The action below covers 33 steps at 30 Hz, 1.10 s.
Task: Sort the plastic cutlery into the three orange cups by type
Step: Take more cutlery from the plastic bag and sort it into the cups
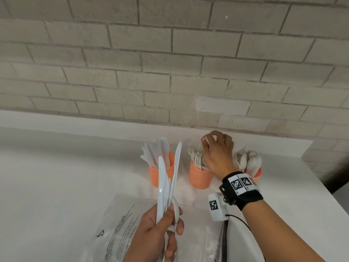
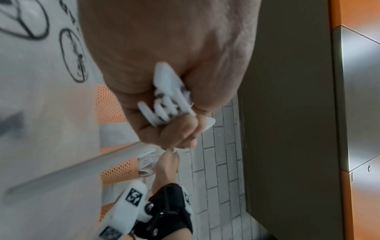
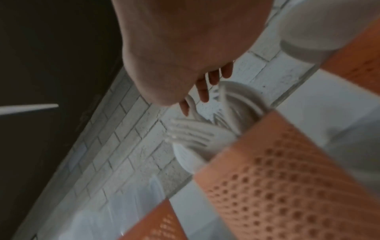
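Observation:
Three orange mesh cups stand in a row by the wall: the left cup point(image 1: 153, 176) holds knives, the middle cup point(image 1: 200, 179) forks, the right cup point(image 1: 257, 175) spoons. My left hand point(image 1: 175, 220) grips a bundle of white cutlery point(image 1: 166, 184), mostly knives with a spoon, upright in front of the left cup. The left wrist view shows the bundle's handles point(image 2: 166, 100) in my fist. My right hand point(image 1: 208, 140) hovers over the middle cup and pinches a white fork handle. In the right wrist view the fingers point(image 3: 203, 92) reach down above the forks point(image 3: 195, 134) in that cup point(image 3: 287, 178).
A clear plastic bag point(image 1: 120, 224) with black print lies on the white counter point(image 1: 56, 186) under my left hand. A grey brick wall point(image 1: 170, 72) rises right behind the cups. The counter ends at an edge point(image 1: 321, 188) right of the spoon cup.

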### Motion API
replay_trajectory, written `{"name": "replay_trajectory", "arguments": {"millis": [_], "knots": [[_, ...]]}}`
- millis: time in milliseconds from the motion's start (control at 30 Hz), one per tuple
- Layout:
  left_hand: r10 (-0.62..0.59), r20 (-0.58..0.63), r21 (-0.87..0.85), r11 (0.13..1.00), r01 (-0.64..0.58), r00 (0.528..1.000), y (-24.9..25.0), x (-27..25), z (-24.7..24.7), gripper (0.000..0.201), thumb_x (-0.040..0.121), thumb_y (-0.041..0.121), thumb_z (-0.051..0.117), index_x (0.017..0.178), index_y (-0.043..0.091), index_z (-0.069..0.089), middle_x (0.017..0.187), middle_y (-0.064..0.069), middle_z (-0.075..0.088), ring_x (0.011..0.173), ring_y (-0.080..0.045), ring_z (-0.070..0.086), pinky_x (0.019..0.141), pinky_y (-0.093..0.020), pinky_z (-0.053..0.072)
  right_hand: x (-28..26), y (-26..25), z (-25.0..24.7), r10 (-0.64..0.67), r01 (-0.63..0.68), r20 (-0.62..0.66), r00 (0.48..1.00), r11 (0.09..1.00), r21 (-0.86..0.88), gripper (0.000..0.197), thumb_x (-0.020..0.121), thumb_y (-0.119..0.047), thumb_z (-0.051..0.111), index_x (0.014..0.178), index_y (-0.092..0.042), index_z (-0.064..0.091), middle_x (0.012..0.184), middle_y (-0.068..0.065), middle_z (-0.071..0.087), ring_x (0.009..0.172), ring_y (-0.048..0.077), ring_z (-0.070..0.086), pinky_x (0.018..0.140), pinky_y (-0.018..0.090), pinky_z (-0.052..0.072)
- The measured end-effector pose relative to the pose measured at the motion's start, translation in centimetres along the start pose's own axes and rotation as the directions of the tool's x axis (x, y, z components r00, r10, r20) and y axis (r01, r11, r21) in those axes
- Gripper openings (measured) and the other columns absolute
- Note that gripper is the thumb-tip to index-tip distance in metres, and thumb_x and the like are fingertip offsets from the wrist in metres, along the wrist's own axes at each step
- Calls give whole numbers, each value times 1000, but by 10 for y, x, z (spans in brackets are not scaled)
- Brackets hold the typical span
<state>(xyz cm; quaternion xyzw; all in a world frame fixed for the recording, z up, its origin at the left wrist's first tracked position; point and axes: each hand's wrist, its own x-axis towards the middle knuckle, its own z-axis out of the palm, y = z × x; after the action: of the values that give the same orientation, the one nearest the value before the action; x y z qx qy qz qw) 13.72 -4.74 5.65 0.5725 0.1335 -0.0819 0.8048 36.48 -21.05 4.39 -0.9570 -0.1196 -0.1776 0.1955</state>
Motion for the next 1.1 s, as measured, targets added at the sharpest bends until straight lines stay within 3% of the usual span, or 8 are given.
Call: {"name": "replay_trajectory", "arguments": {"millis": [100, 167, 300, 433, 533, 700, 933, 1100], "knots": [[21, -5, 10, 1000, -21, 1000, 1, -3, 1, 26, 97, 21, 51, 92, -1, 64, 65, -15, 62, 27, -19, 36, 39, -20, 33, -10, 2, -6, 53, -20, 165, 985, 981, -195, 57, 96, -56, 25, 133, -21, 50, 151, 19, 31, 134, 41, 25, 112, 54, 19], [32, -10, 14, 999, -32, 999, 2, -4, 2, 27, 97, 22, 52, 91, -1, 64, 66, -14, 63, 28, -19, 36, 41, -21, 33, -19, -4, -26, 73, -73, 157, 985, 997, -7, 64, 93, -61, 43, 142, -21, 40, 152, 14, 29, 138, 35, 23, 114, 52, 22], [44, -21, -2, 999, -44, 999, 1, -3, 6, 27, 95, 25, 54, 91, 0, 65, 67, -16, 63, 29, -20, 36, 40, -21, 34, -71, -36, -83, -144, -37, 191, 971, 697, 716, 44, 84, -57, 61, 116, -26, 61, 110, -13, 62, 101, 9, 58, 89, 34, 51], [63, -17, 0, 998, -63, 998, 1, -3, 13, 28, 85, 34, 60, 92, 9, 71, 49, -18, 46, 26, -18, 34, 37, -19, 34, -143, -64, -87, -342, 1, 355, 870, 722, 692, 35, 78, -58, 69, 101, -32, 63, 96, -12, 63, 87, 13, 61, 77, 30, 51], [60, -14, 14, 998, -59, 998, 0, -4, 18, 21, 89, 30, 60, 92, 15, 75, 55, -21, 56, 26, -19, 37, 36, -19, 35, -159, -62, -77, -260, 18, 267, 928, 747, 665, 13, 91, -44, 62, 91, -31, 61, 87, -11, 62, 83, 14, 62, 77, 28, 50], [64, 35, 110, 992, -68, 997, 2, -8, 27, 32, 88, 35, 59, 100, 7, 70, 88, -12, 79, 28, -20, 41, 41, -22, 39, -155, -55, -80, -142, -72, 214, 966, 651, 756, 20, 99, -25, 54, 80, -20, 56, 71, -3, 54, 67, 12, 56, 64, 34, 55], [39, -5, 134, 990, -38, 999, -2, -9, 25, 40, 79, 38, 58, 94, 3, 68, 87, -14, 79, 26, -20, 42, 39, -22, 35, -137, -40, -109, -44, 4, 28, 999, 601, 799, 10, 96, -17, 60, 87, -17, 64, 69, 8, 61, 59, 18, 60, 57, 28, 48], [-1, 18, 106, 994, -1, 1000, -8, -12, 16, 34, 82, 30, 59, 92, -1, 69, 77, -23, 74, 29, -18, 40, 35, -20, 31, -88, 17, -143, 154, 190, -409, 900, 705, 684, 24, 97, -6, 56, 100, -30, 54, 76, 5, 67, 61, 20, 67, 60, 30, 55]]}}
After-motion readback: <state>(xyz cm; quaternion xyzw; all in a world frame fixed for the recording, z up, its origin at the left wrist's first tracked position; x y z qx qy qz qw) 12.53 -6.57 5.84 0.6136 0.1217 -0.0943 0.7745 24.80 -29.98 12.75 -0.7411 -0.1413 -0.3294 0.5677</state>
